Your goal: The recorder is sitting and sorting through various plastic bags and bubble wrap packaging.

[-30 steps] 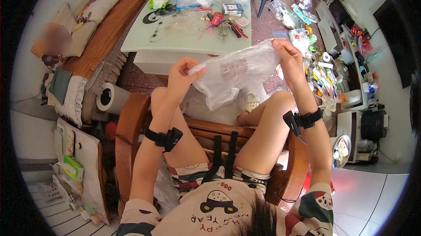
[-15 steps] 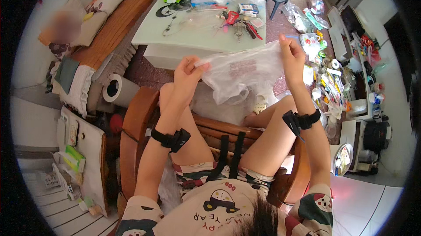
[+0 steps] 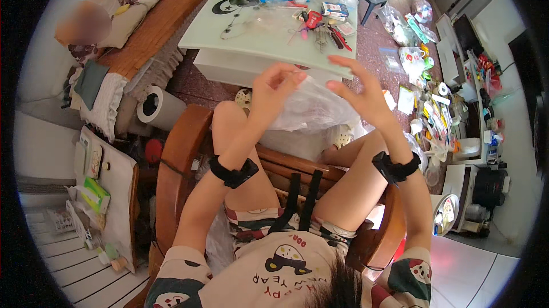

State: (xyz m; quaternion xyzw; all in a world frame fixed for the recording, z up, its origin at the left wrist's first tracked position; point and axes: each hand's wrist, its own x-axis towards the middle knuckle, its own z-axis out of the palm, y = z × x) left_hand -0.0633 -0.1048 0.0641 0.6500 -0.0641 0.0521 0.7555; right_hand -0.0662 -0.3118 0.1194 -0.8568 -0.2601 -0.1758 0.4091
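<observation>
A thin, see-through white plastic bag (image 3: pixel 320 106) hangs loosely in front of my knees. My left hand (image 3: pixel 275 92) pinches its upper left edge between thumb and fingertips. On the other side, my right hand (image 3: pixel 366 95) is open, thumb and fingers spread above the bag's right part. It grips nothing that I can see. More pale plastic (image 3: pixel 294 142) lies below, partly hidden behind the hanging bag and the chair's front edge.
Ahead stands a glass-topped table (image 3: pixel 211 36) bearing red-handled tools (image 3: pixel 313 20), plastic packaging and several small items. Many loose goods (image 3: pixel 432 110) cover the floor at right. A white bin (image 3: pixel 163 108) stands left of my wooden chair (image 3: pixel 177 162).
My right hand has let go of the bag's right end and moved left, its fingers spreading. The bag, stretched out before, now droops from my left hand, which has shifted slightly right.
</observation>
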